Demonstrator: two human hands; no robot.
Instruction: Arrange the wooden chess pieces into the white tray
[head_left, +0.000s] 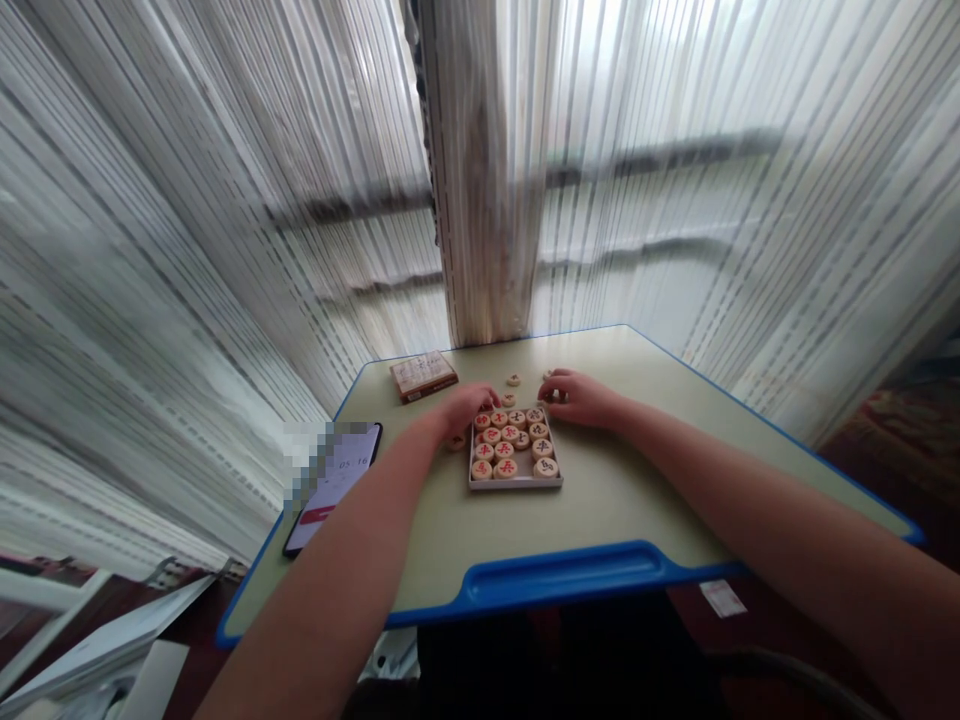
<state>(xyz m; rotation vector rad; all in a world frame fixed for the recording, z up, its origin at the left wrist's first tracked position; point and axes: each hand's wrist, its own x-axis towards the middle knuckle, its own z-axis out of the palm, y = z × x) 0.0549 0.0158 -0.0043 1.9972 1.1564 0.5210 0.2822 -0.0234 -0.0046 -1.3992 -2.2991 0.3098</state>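
A shallow white tray [516,485] sits mid-table, filled with several round wooden chess pieces [507,449] marked in red and black. My left hand [466,406] rests at the tray's far left corner, fingers curled over pieces there. My right hand [579,396] is just beyond the tray's far right corner, fingers pinched on a piece that is mostly hidden. Two loose pieces [513,381] lie on the table between and beyond my hands.
The table [615,500] is pale green with a blue rim and a blue groove at its near edge. A box lid [423,376] lies at the far left. A phone [334,487] lies near the left edge. Sheer curtains hang behind.
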